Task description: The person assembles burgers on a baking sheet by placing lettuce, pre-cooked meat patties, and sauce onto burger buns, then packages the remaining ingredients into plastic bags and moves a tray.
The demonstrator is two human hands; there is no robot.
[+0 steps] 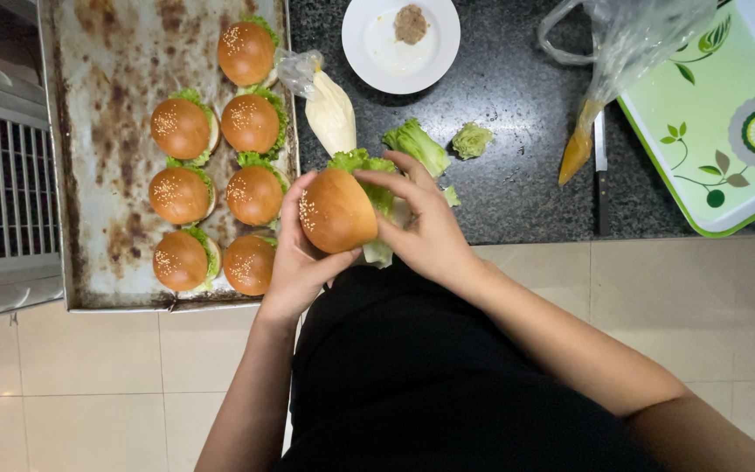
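I hold a sesame burger bun [335, 211] with green lettuce [369, 171] sticking out of it, just in front of my body at the counter's edge. My left hand [294, 262] cups the bun from below and the left. My right hand [425, 223] grips it from the right, fingers over the lettuce. Left of my hands, a worn metal baking tray [107, 105] carries several finished buns [251, 124] with lettuce, in two columns.
A piping bag of white sauce [329, 107] lies beside the tray. Loose lettuce pieces [419, 144] rest on the black counter. A white plate [379, 54] with a brown dab, an orange sauce bag [580, 144], a knife [600, 170] and a green tray [727, 122] sit further right.
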